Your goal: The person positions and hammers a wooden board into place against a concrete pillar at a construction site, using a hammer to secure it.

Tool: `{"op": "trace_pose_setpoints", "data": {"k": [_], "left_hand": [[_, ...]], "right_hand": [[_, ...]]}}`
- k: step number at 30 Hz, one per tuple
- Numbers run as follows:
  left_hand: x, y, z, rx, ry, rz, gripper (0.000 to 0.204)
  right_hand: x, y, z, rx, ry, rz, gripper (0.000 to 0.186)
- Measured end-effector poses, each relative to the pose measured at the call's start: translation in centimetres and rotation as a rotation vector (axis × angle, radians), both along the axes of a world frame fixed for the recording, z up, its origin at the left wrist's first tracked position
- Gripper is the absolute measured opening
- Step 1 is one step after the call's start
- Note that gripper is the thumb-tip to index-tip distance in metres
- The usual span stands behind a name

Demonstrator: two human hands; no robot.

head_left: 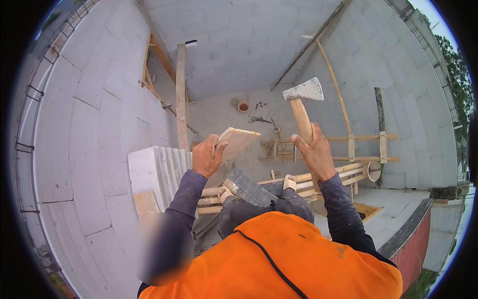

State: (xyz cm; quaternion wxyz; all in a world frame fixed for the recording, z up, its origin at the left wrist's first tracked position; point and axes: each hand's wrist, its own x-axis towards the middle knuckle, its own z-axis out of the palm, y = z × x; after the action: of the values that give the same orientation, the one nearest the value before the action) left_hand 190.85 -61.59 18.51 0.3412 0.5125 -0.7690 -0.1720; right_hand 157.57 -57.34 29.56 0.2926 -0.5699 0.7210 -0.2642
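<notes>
A short, thin piece of light wooden board (239,142) is gripped at its left edge by my left hand (206,155), fingers and thumb closed on it. Its upper edge looks pale and rough. My right hand (316,153) is wrapped around the wooden handle of a hatchet (302,115), raised upright. The hatchet's grey metal head is at the top, its broad edge pointing right. Board and hatchet are apart, with a gap between them in front of my body.
My sandalled feet stand on bamboo poles (348,172) high above the floor. White blocks (154,174) are stacked at my left. Pale block walls surround the space. Below lie a round reddish bucket (243,106) and scattered wood. A blurred dark shape (167,249) covers the lower left.
</notes>
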Motion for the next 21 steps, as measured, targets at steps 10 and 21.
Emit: {"op": "trace_pose_setpoints", "data": {"k": [10, 21], "left_hand": [[-11.3, 0.2, -2.4, 0.207, 0.111, -0.269, 0.036], [-39.2, 2.5, -1.8, 0.688, -0.103, -0.792, 0.039]], "right_hand": [[-10.2, 11.2, -9.1, 0.257, -0.138, -0.201, 0.054], [-28.8, 19.8, -14.7, 0.121, -0.968, -0.538, 0.049]]}}
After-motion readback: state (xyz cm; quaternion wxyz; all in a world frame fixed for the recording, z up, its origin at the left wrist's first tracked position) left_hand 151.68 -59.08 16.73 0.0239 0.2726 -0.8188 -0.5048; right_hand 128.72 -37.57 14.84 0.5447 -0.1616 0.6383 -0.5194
